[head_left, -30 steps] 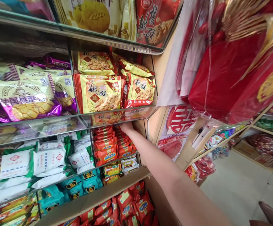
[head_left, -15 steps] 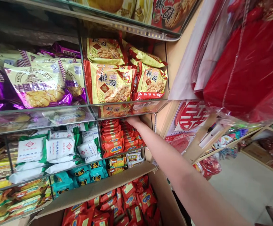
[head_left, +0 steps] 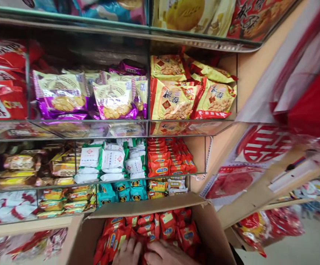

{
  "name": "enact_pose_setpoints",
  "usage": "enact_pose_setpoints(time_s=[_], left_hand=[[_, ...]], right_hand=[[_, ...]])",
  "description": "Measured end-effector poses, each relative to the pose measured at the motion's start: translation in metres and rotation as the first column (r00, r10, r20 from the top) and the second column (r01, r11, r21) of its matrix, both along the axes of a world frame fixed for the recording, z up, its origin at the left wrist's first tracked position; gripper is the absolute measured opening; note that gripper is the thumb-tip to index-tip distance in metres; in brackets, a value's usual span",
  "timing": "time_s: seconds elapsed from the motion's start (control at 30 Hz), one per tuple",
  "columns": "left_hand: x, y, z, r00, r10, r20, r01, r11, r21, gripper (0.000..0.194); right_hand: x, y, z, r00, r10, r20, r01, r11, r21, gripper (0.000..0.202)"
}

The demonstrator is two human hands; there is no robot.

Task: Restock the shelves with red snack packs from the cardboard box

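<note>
Shop, packaged-snack section: tiered glass shelves [head_left: 93,26], partitioned; purple-and-cream biscuit packets [head_left: 63,92]; yellow-and-red packets [head_left: 175,100] to their right; green-and-white packets [head_left: 113,159], tier below; near, open cardboard carton [head_left: 148,207] of red packets [head_left: 167,225]; bagged goods [head_left: 284,223], far right

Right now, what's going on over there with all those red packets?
A person's bare left hand and right hand are side by side, down in an open cardboard box, touching the red packets inside. I can't tell if either hand is gripping one. The box stands in front of the shelves, where look-alike red packets sit in rows, next to white-and-green packets.
</note>
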State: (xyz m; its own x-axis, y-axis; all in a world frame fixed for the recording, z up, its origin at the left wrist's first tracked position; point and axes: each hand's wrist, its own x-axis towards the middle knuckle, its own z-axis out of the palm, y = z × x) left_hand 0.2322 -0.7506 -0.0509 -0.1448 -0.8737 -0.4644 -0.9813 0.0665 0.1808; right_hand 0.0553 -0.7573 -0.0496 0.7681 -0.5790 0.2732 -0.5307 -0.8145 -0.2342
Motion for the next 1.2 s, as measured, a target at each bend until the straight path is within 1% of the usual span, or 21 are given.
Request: enact_pose_setpoints(time_s=[0.07,0.1,0.13,0.2,0.27,0.37,0.43,0.5,0.57,0.63,0.7,0.77,0.83,0.87,0.9,0.93,0.97,1.0,1.07,1.13,1.2], left_hand=[[0.002,0.000,-0.004,1.000,-0.008,-0.010,0.007,0.998,-0.067,0.054],[0.003,-0.002,-0.004,1.000,-0.014,-0.017,0.012,0.995,-0.102,0.050],[0.004,-0.003,-0.004,0.999,-0.023,-0.029,0.019,0.991,-0.131,0.046],[0.006,-0.005,-0.002,0.997,-0.049,-0.066,0.038,0.985,-0.168,0.037],[0.009,-0.006,0.002,0.990,-0.066,-0.121,0.043,0.981,-0.190,0.031],[0.013,-0.005,0.006,0.974,-0.062,-0.217,0.012,0.975,-0.221,0.029],[0.015,-0.006,0.007,0.954,-0.056,-0.295,-0.017,0.970,-0.242,0.025],[0.016,-0.007,0.009,0.920,-0.041,-0.389,-0.062,0.967,-0.248,0.019],[0.016,-0.007,0.014,0.868,0.015,-0.496,-0.148,0.961,-0.231,0.014],[0.013,-0.005,0.024,0.792,0.102,-0.602,-0.265,0.946,-0.189,0.014],[0.006,-0.001,0.036,0.685,0.180,-0.706,-0.369,0.921,-0.123,0.018],[-0.006,0.004,0.047,0.558,0.237,-0.795,-0.436,0.899,-0.038,0.025],[-0.021,0.008,0.056,0.431,0.275,-0.859,-0.481,0.876,0.039,0.030],[-0.029,0.010,0.060,0.375,0.289,-0.881,-0.505,0.861,0.068,0.032],[-0.036,0.011,0.063,0.326,0.300,-0.896,-0.531,0.842,0.089,0.034],[-0.042,0.012,0.066,0.283,0.310,-0.908,-0.560,0.822,0.106,0.035],[-0.047,0.012,0.070,0.263,0.303,-0.916,-0.590,0.802,0.096,0.036],[-0.050,0.012,0.073,0.271,0.281,-0.921,-0.618,0.784,0.058,0.035],[-0.053,0.011,0.078,0.343,0.215,-0.915,-0.652,0.756,-0.066,0.032],[-0.054,0.010,0.081,0.430,0.161,-0.888,-0.653,0.735,-0.183,0.028],[-0.054,0.010,0.082,0.475,0.145,-0.868,-0.643,0.730,-0.230,0.027]], right_hand=[[0.010,0.011,-0.046,0.974,-0.135,-0.180,0.162,0.977,0.141,0.025],[0.012,0.013,-0.062,0.951,-0.157,-0.266,0.220,0.950,0.223,0.033],[0.013,0.014,-0.074,0.927,-0.155,-0.342,0.264,0.917,0.299,0.039],[0.010,0.016,-0.083,0.903,-0.100,-0.418,0.286,0.866,0.410,0.039],[0.006,0.017,-0.074,0.915,-0.065,-0.398,0.263,0.845,0.467,0.037],[0.001,0.014,-0.042,0.950,-0.119,-0.290,0.259,0.821,0.508,0.046],[-0.001,0.010,-0.021,0.956,-0.157,-0.248,0.272,0.789,0.551,0.049],[-0.001,0.007,-0.006,0.958,-0.213,-0.192,0.287,0.735,0.614,0.047],[0.001,0.006,0.002,0.936,-0.348,-0.050,0.283,0.662,0.694,0.051],[0.005,0.006,0.005,0.830,-0.536,0.152,0.238,0.589,0.772,0.052],[0.010,0.007,0.009,0.648,-0.692,0.318,0.157,0.530,0.833,0.044],[0.014,0.006,0.016,0.487,-0.795,0.361,0.075,0.450,0.890,0.035],[0.015,0.005,0.026,0.395,-0.847,0.356,0.031,0.400,0.916,0.035],[0.015,0.004,0.032,0.366,-0.858,0.361,0.032,0.400,0.916,0.035],[0.013,0.004,0.038,0.341,-0.859,0.381,0.046,0.420,0.906,0.034],[0.011,0.004,0.044,0.325,-0.849,0.416,0.062,0.458,0.887,0.033],[0.009,0.005,0.049,0.319,-0.831,0.456,0.072,0.501,0.862,0.030],[0.007,0.006,0.055,0.321,-0.809,0.492,0.077,0.540,0.838,0.028],[0.004,0.008,0.063,0.325,-0.775,0.542,0.085,0.595,0.799,0.027],[0.003,0.010,0.069,0.303,-0.770,0.561,0.097,0.611,0.786,0.028],[0.003,0.010,0.072,0.262,-0.789,0.555,0.114,0.596,0.795,0.030]])
